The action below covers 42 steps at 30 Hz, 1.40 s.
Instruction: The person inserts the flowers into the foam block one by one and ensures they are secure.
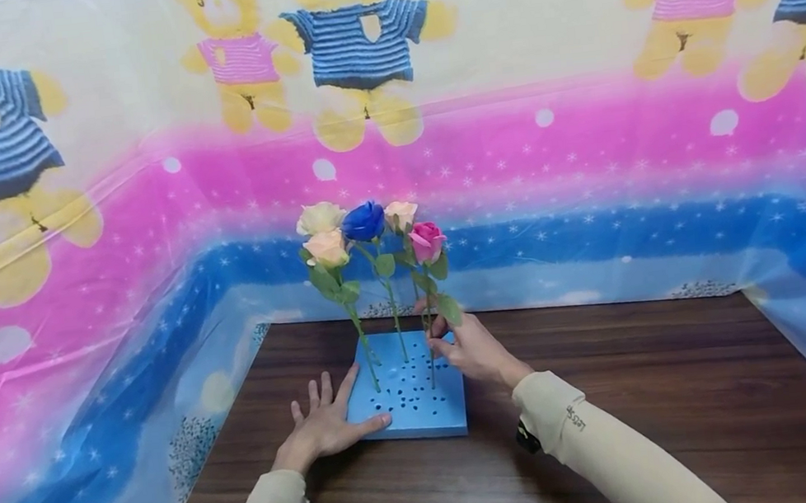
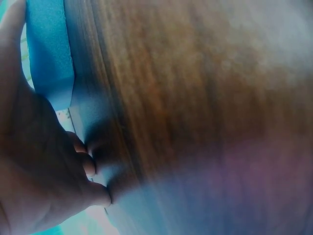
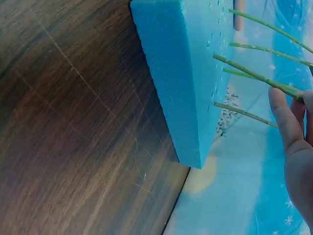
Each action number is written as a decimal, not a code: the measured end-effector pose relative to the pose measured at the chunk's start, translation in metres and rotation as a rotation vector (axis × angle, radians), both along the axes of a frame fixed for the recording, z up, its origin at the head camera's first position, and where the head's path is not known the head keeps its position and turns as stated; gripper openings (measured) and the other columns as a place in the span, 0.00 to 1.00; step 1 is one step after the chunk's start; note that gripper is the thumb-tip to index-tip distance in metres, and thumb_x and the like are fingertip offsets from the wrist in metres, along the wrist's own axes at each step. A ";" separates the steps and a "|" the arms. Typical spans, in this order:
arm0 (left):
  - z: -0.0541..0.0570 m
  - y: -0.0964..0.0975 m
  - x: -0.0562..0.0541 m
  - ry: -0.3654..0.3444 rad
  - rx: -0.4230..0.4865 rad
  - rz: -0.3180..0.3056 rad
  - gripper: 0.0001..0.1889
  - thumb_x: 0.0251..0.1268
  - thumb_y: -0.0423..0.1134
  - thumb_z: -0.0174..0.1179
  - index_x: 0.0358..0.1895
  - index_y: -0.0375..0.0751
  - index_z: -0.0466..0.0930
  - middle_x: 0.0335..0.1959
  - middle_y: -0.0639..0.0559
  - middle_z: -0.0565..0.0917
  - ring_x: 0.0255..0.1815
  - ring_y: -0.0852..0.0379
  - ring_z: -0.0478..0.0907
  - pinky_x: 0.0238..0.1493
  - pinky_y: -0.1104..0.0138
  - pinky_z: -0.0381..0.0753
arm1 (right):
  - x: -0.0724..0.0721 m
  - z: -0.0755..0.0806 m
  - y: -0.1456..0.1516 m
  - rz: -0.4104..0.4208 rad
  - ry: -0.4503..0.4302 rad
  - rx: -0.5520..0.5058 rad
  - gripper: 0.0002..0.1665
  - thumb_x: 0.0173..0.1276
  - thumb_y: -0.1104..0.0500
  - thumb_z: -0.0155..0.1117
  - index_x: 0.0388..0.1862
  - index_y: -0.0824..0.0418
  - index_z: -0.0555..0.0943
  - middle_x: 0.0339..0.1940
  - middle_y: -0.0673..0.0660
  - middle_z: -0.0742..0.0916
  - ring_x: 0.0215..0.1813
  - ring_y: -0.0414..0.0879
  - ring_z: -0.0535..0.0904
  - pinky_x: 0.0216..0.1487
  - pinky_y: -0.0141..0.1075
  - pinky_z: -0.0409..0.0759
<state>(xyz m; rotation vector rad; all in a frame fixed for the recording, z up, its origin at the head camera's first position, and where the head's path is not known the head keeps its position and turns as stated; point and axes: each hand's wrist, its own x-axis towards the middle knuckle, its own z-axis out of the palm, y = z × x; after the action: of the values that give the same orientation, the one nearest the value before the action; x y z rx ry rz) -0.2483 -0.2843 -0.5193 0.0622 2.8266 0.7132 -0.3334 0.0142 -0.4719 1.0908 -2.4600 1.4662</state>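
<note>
A light blue foam block [image 1: 423,429], dotted with holes, lies on the table. Spread around its left side, my left hand [image 1: 324,429] has the thumb on the near edge and the index finger along the left edge. My right hand [image 1: 479,349] pinches the stem [image 3: 247,71] of a deep pink rose [image 1: 428,242], whose lower end meets the block's top. Also standing in the block are a blue rose [image 1: 365,222], a cream rose [image 1: 319,219], and two peach roses, one at the left front [image 1: 326,249] and a paler one behind the pink bloom [image 1: 401,215].
The dark wood table [image 1: 616,418] reaches back to a printed cloth backdrop [image 1: 598,262] with bears, which rises behind and along both sides. The upright flower stems stand close together near the right hand.
</note>
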 end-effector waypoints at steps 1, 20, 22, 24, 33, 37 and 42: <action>0.000 0.000 0.000 0.003 0.004 0.001 0.64 0.65 0.83 0.62 0.95 0.59 0.41 0.91 0.24 0.36 0.91 0.21 0.28 0.78 0.18 0.28 | 0.000 0.001 0.000 0.001 -0.002 0.005 0.25 0.84 0.70 0.65 0.73 0.53 0.77 0.52 0.57 0.86 0.47 0.53 0.92 0.49 0.43 0.92; 0.000 0.006 -0.002 -0.004 0.006 0.000 0.64 0.65 0.84 0.62 0.95 0.60 0.41 0.91 0.24 0.36 0.91 0.21 0.29 0.79 0.18 0.28 | 0.005 0.004 -0.001 -0.046 -0.146 0.117 0.17 0.82 0.57 0.73 0.66 0.53 0.87 0.48 0.46 0.91 0.50 0.42 0.87 0.47 0.40 0.90; 0.001 0.006 -0.003 -0.002 -0.001 0.000 0.64 0.65 0.83 0.62 0.95 0.59 0.41 0.91 0.24 0.36 0.91 0.21 0.29 0.79 0.18 0.29 | 0.005 0.004 0.001 -0.056 -0.156 0.107 0.17 0.82 0.57 0.73 0.66 0.50 0.87 0.49 0.46 0.91 0.51 0.43 0.87 0.47 0.42 0.90; 0.002 0.007 -0.004 0.001 -0.005 0.002 0.64 0.65 0.83 0.62 0.95 0.59 0.42 0.91 0.24 0.37 0.91 0.21 0.29 0.79 0.18 0.30 | 0.005 0.003 0.003 -0.064 -0.169 0.088 0.17 0.82 0.57 0.74 0.65 0.47 0.86 0.49 0.46 0.90 0.52 0.45 0.87 0.47 0.45 0.92; 0.002 0.006 -0.005 0.001 0.011 0.002 0.65 0.65 0.84 0.62 0.95 0.59 0.41 0.91 0.24 0.35 0.91 0.20 0.28 0.78 0.18 0.28 | 0.007 0.000 0.015 -0.051 -0.260 -0.037 0.26 0.81 0.54 0.75 0.74 0.48 0.81 0.58 0.57 0.91 0.52 0.51 0.90 0.50 0.54 0.93; 0.003 0.003 -0.003 -0.004 0.020 0.005 0.65 0.65 0.83 0.63 0.95 0.58 0.41 0.91 0.23 0.35 0.90 0.20 0.28 0.77 0.17 0.27 | 0.012 0.000 0.021 -0.022 -0.308 -0.105 0.35 0.81 0.54 0.75 0.82 0.49 0.74 0.67 0.66 0.87 0.56 0.55 0.90 0.51 0.59 0.92; 0.002 -0.001 0.000 -0.006 0.022 -0.004 0.64 0.65 0.83 0.63 0.95 0.59 0.41 0.91 0.24 0.35 0.90 0.21 0.26 0.77 0.17 0.26 | 0.016 0.003 0.031 -0.052 -0.340 -0.124 0.37 0.81 0.52 0.76 0.83 0.42 0.72 0.68 0.58 0.87 0.56 0.52 0.89 0.52 0.60 0.92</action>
<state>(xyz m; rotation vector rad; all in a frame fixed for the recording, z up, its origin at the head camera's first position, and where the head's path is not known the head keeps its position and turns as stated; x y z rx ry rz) -0.2480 -0.2856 -0.5170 0.0688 2.8123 0.7429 -0.3170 0.0456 -0.4694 0.8047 -2.5383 1.8960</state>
